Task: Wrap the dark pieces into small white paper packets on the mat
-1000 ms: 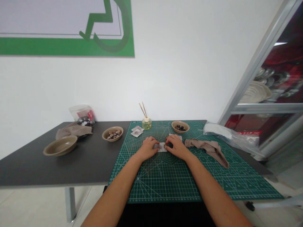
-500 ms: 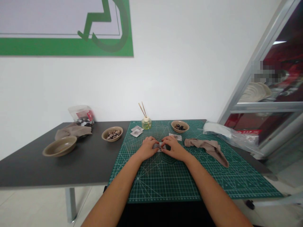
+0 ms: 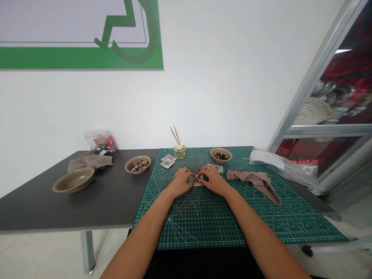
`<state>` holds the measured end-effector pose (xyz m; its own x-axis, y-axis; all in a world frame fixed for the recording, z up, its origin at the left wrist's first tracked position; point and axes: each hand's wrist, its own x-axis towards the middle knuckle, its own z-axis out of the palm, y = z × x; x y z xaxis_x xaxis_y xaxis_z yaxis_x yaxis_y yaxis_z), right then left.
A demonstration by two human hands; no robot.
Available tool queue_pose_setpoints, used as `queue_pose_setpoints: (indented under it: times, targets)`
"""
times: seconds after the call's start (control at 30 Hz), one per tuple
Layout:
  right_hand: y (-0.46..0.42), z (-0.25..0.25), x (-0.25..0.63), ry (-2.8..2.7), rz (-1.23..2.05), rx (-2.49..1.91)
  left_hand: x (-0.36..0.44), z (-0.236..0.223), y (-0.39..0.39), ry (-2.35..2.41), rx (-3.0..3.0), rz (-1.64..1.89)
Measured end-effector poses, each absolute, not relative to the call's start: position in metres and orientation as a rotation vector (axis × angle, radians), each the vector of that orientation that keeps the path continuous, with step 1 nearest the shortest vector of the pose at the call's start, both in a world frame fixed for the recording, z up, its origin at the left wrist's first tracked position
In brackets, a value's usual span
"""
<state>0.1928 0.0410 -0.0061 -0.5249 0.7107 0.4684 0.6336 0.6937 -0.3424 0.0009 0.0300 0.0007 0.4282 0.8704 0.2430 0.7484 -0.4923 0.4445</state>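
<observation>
Near the middle of the green cutting mat, a small grey-and-white printed piece, flat like a packet or card, lies between my hands. My left hand pinches its left side with curled fingers. On its right side my right hand closes thumb and fingertips, close to the left fingertips. The fingers cover much of the piece, and I cannot make out its print. Just beyond my right hand lies a similar printed piece, partly hidden. More such pieces overlap at the mat's back left.
A bowl of dark pieces and a reed diffuser stand at the back. Right lies a brown cloth and plastic bag. Left are a bowl of small brown pieces, another bowl, cloth and clear container.
My right fingertips have shifted slightly on the printed piece, with a little more of its lower edge showing. My left hand stays nearly where it was.
</observation>
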Motion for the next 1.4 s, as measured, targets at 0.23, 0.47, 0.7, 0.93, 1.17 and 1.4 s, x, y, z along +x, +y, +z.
queue_pose_setpoints:
  times: [0.23,0.47,0.7,0.93,1.17,1.4]
  targets:
    - [0.042,-0.009,0.197,-2.298,0.173,-1.015,0.001,0.002,0.030,1.403,2.416,0.643]
    - [0.047,-0.010,0.196,-2.273,0.125,-1.093,0.001,0.000,0.031,1.406,2.416,0.648]
    - [0.044,-0.006,0.200,-2.316,0.162,-1.011,0.001,-0.001,0.031,1.407,2.417,0.636]
    - [0.034,0.004,0.194,-2.268,0.527,-0.978,0.000,-0.002,0.032,1.394,2.431,0.652]
    - [0.037,0.002,0.194,-2.274,0.530,-0.997,0.000,-0.002,0.032,1.393,2.430,0.657]
    - [0.034,0.004,0.192,-2.284,0.550,-0.966,0.000,-0.002,0.032,1.387,2.428,0.659]
